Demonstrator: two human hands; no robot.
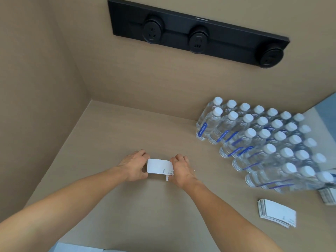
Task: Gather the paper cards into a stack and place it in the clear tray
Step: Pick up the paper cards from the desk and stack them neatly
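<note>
My left hand (133, 165) and right hand (181, 169) pinch opposite ends of a white paper card bundle (158, 166). It sits above the beige table (112, 135). A second white card stack (277, 213) lies well apart.

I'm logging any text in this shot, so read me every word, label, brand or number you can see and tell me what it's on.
Nothing here can be read.
Cards held by the left hand and right hand: small dark print, blurred.
Loose card stack: faint marks, too small.
Water bottles: blue label bands, text unreadable.
Black socket strip: small mark along its top edge, too small.
</note>
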